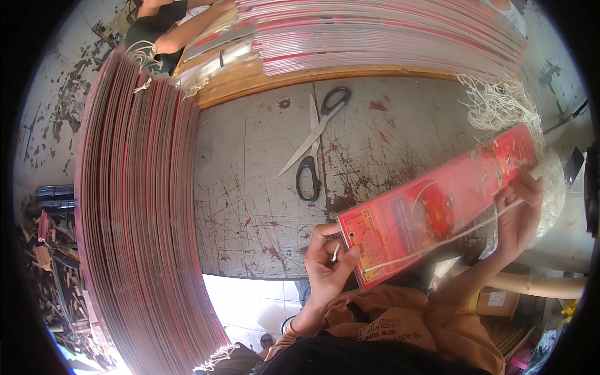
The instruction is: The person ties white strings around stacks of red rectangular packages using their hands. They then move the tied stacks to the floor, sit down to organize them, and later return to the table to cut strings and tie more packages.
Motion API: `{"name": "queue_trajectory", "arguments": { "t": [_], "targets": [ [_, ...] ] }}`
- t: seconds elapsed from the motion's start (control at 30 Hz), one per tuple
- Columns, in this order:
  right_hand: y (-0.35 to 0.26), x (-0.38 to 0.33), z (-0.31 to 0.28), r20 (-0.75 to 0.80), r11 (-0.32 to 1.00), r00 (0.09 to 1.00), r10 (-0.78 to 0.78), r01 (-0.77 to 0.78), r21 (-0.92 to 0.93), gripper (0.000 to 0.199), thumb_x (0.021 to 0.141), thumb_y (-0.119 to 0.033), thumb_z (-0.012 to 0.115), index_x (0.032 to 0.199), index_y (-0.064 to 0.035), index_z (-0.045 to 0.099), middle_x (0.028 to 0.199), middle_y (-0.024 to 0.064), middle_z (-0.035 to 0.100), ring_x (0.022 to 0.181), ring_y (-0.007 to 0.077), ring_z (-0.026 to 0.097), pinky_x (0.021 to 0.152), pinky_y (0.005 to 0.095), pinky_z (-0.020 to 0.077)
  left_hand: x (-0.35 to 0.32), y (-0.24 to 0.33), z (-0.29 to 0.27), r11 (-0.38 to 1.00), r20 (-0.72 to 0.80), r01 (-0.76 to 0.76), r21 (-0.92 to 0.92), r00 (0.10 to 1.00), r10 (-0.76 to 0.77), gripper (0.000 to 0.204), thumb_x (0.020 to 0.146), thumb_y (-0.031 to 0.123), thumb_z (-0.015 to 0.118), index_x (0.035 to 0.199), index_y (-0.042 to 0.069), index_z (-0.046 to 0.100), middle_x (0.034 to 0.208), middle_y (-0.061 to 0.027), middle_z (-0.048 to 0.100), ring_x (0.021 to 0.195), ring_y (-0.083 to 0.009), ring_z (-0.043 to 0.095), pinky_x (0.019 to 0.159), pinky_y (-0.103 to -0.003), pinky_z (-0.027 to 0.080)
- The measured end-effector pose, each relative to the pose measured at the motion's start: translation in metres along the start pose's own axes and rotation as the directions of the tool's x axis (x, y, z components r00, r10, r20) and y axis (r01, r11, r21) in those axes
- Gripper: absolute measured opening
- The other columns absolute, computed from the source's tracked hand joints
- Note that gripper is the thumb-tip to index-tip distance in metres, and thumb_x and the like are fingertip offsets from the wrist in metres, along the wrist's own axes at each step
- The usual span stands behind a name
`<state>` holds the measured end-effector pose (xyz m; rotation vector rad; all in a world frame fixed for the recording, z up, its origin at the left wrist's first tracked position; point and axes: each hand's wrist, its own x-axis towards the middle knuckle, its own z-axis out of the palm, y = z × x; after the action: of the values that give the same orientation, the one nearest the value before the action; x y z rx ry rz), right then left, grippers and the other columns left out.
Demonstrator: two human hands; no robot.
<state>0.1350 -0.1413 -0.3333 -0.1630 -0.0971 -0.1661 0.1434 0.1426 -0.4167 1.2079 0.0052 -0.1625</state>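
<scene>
A long red printed board, its surface glossy like clear plastic, is held at a slant above the near right of the table. My left hand is closed on its left end, thumb by the lower corner. A small hole shows in that end, and a short white cord tip sticks out between my left fingers. From the board's lower left corner a white cord runs along its face to my right hand. Those right fingers are closed at the board's far end, with the cord at them; part of the grip is hidden.
Open scissors with black handles lie on the scratched grey table. A tall row of boards stands along the left. More stacked boards lie at the back, with loose white cords at the right. Another person's arm shows at far left.
</scene>
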Motion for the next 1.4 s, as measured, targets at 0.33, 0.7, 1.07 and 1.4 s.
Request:
{"name": "queue_trajectory", "arguments": {
  "t": [0.33, 0.7, 1.07, 1.4],
  "targets": [
    [0.038, -0.005, -0.012, 0.353, 0.789, 0.885, -0.304, 0.441, -0.427, 0.018, 0.09, -0.015, 0.049, 0.1, -0.0051, 0.038, 0.077, 0.0028, 0.041, 0.051, 0.0074, 0.032, 0.037, 0.0179, 0.0265, 0.005, -0.008, -0.006, 0.97, 0.161, -0.093, -0.226, 0.978, 0.131, 0.03, 0.079, 0.0, 0.051, 0.107, -0.001, 0.041, 0.083, -0.0013, 0.051, 0.062, -0.0024, 0.035, 0.055, -0.017, 0.026],
    [0.126, 0.002, 0.007, 0.358, -0.436, 0.889, 0.284, 0.452, -0.778, 0.016, 0.071, -0.008, 0.068, 0.082, -0.0058, 0.057, 0.06, 0.0008, 0.049, 0.058, 0.017, 0.05, 0.043, 0.0282, 0.0389, 0.004, 0.001, -0.007, 0.953, 0.15, 0.104, -0.285, 0.987, -0.062, 0.03, 0.081, -0.002, 0.045, 0.11, 0.001, 0.037, 0.094, -0.0096, 0.059, 0.062, -0.0016, 0.039, 0.053, -0.016, 0.029],
    [0.136, 0.003, 0.004, 0.444, -0.573, 0.836, 0.323, 0.546, -0.611, 0.02, 0.063, -0.01, 0.07, 0.081, -0.0079, 0.06, 0.062, -0.0013, 0.049, 0.057, 0.0157, 0.045, 0.042, 0.0268, 0.037, 0.009, 0.002, -0.013, 0.891, 0.255, 0.253, -0.377, 0.953, -0.163, 0.033, 0.081, -0.003, 0.045, 0.112, 0.0, 0.034, 0.092, -0.0114, 0.059, 0.057, -0.003, 0.039, 0.05, -0.016, 0.03],
    [0.14, 0.001, 0.0, 0.474, -0.568, 0.808, 0.35, 0.585, -0.579, 0.025, 0.06, -0.011, 0.065, 0.084, -0.0065, 0.061, 0.062, -0.0019, 0.048, 0.056, 0.0139, 0.044, 0.043, 0.0258, 0.0361, 0.01, 0.007, -0.009, 0.872, 0.218, 0.291, -0.394, 0.951, -0.219, 0.035, 0.079, -0.001, 0.048, 0.111, 0.001, 0.034, 0.088, -0.0132, 0.059, 0.053, -0.0044, 0.04, 0.048, -0.016, 0.031]
  ]
}}
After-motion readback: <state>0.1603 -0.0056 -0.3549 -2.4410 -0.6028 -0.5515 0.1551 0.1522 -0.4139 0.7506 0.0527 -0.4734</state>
